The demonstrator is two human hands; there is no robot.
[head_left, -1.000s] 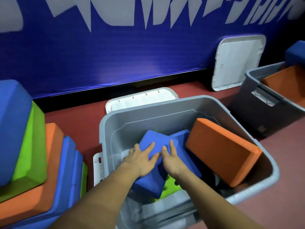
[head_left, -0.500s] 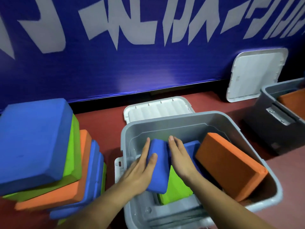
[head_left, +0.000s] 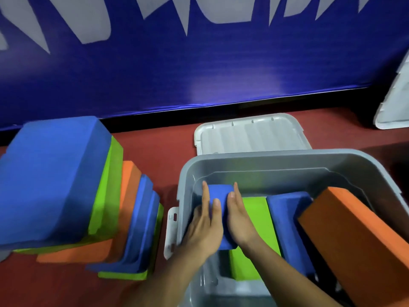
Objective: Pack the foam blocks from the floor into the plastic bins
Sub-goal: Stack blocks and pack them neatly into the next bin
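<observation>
Left hand (head_left: 203,227) and right hand (head_left: 241,222), fingers straight, press either side of a blue block (head_left: 219,191) upright at the bin (head_left: 287,156)'s left wall. Four blocks show inside; a stack (head_left: 55,173) sits unpacked on the floor (head_left: 168,140).

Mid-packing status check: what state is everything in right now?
Gray bin: open, partly filled.
Blue block: on edge, pressed between left hand and right hand.
Green block: upright in bin.
Second blue block: upright beside it.
Orange block: leaning, tilted.
Floor stack: unpacked.
White lid: off, on floor.
</observation>
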